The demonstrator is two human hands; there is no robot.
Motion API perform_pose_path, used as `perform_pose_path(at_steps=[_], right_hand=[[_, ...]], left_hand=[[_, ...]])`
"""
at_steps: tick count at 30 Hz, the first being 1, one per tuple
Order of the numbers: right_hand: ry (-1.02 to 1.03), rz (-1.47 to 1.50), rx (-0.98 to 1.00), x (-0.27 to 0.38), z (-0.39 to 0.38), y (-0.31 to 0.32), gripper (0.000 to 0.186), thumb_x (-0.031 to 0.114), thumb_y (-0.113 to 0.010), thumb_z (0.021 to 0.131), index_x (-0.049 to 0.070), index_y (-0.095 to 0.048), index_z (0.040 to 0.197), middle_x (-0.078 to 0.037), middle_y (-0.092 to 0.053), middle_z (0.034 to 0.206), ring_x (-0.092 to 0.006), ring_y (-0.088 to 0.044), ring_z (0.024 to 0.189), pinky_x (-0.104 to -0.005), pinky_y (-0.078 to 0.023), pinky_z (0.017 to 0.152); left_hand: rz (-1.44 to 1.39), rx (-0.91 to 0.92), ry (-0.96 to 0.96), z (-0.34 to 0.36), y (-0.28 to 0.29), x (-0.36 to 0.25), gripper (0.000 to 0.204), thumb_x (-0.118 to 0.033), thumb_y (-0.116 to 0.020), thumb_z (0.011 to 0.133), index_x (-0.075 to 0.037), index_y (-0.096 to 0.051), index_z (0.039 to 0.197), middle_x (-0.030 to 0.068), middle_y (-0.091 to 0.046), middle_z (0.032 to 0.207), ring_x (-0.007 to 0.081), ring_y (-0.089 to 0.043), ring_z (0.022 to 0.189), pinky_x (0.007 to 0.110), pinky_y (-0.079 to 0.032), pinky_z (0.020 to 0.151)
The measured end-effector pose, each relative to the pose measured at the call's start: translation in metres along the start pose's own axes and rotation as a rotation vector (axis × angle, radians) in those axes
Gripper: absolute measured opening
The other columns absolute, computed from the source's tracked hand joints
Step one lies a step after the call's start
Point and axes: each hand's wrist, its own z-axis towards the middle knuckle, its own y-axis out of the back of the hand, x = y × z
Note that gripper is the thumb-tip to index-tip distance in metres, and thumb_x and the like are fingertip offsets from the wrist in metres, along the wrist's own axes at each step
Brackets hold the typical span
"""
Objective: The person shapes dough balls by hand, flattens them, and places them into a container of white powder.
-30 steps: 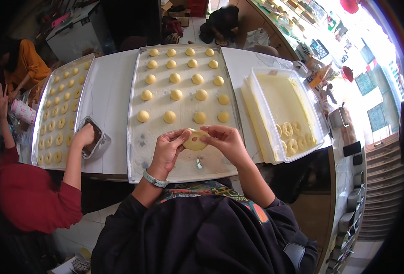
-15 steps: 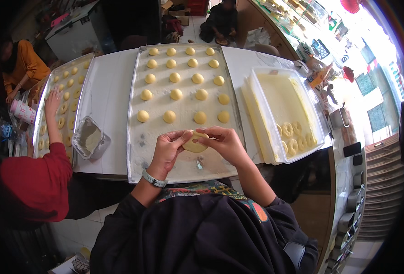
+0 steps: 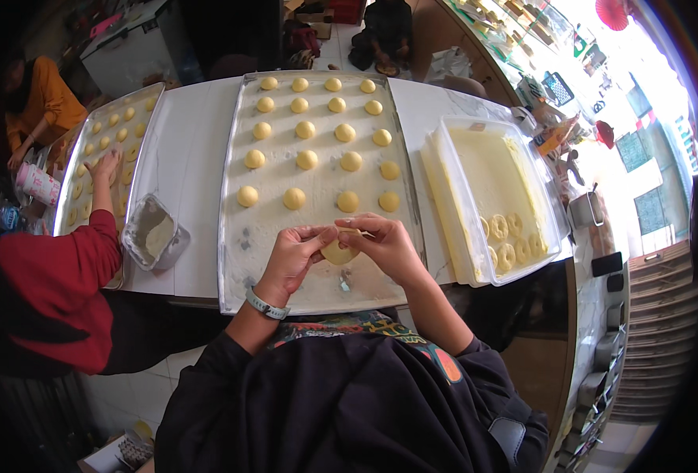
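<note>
Between my hands, above the near end of a floured metal tray [image 3: 286,277], I hold a flattened round of yellow dough [image 3: 339,254]. My left hand [image 3: 295,254] pinches its left side between thumb and fingers. On the opposite side my right hand [image 3: 380,243] grips its upper edge; the fingers hide part of the dough. Several rows of round dough balls [image 3: 307,161] sit on the tray beyond my hands. To the right, a clear plastic tub [image 3: 475,181] holds several dough rings [image 3: 506,256] at its near end.
A grey container of flour [image 3: 153,234] stands left of my tray. Past it, a co-worker in a red sleeve [image 3: 89,256] reaches over another dough tray [image 3: 132,169]. A person in orange [image 3: 53,98] sits at the far left. A pink-patterned cup [image 3: 37,183] stands by that tray.
The dough between my hands has tilted, so its upper part now looks more edge-on. The co-worker's hand has shifted slightly on the left tray. My hands stay nearly in place.
</note>
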Motion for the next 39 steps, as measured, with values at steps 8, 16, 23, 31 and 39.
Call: perform_pose_path(at_steps=[8,16,23,31,39], right_hand=[[-0.058,-0.023,-0.007,0.001,0.002,0.005,0.026,0.006,-0.065,0.082,-0.004,-0.062,0.106,-0.007,-0.063,0.097,-0.0112,-0.06,0.088,-0.0237,-0.048,0.079],[-0.061,0.037,-0.006,0.003,0.0,0.007,0.027,0.007,-0.066,0.081,-0.007,-0.061,0.104,-0.009,-0.065,0.094,-0.012,-0.062,0.087,-0.0235,-0.048,0.078],[-0.097,0.018,-0.066,-0.006,-0.002,0.009,0.027,0.007,-0.065,0.082,-0.007,-0.061,0.105,-0.008,-0.066,0.091,-0.0116,-0.062,0.084,-0.0226,-0.048,0.075],[-0.091,-0.058,-0.078,-0.009,-0.001,0.012,0.026,0.006,-0.063,0.084,-0.005,-0.061,0.107,-0.007,-0.065,0.093,-0.0118,-0.062,0.085,-0.022,-0.048,0.075],[-0.007,0.023,-0.074,-0.013,-0.002,0.008,0.027,0.008,-0.064,0.084,-0.004,-0.062,0.108,-0.006,-0.065,0.088,-0.0109,-0.062,0.081,-0.0211,-0.048,0.073]], left_hand=[[-0.006,0.017,0.004,0.001,-0.001,-0.001,0.024,-0.016,-0.067,0.083,0.003,-0.064,0.097,0.0094,-0.066,0.09,0.0147,-0.063,0.08,0.027,-0.053,0.073],[0.007,-0.036,-0.021,0.001,-0.004,0.0,0.025,-0.017,-0.067,0.082,0.003,-0.064,0.096,0.0093,-0.066,0.089,0.0146,-0.063,0.08,0.028,-0.053,0.072],[-0.01,-0.04,-0.024,0.003,0.0,0.001,0.025,-0.017,-0.067,0.083,0.004,-0.064,0.097,0.0106,-0.066,0.089,0.0154,-0.064,0.08,0.028,-0.053,0.072],[-0.014,-0.056,-0.027,0.002,0.0,0.001,0.027,-0.017,-0.067,0.083,0.005,-0.063,0.097,0.0113,-0.066,0.09,0.0166,-0.064,0.081,0.028,-0.054,0.072],[-0.045,-0.095,-0.057,-0.001,-0.007,-0.003,0.026,-0.017,-0.067,0.082,0.005,-0.063,0.096,0.0112,-0.066,0.088,0.017,-0.065,0.079,0.028,-0.054,0.071]])
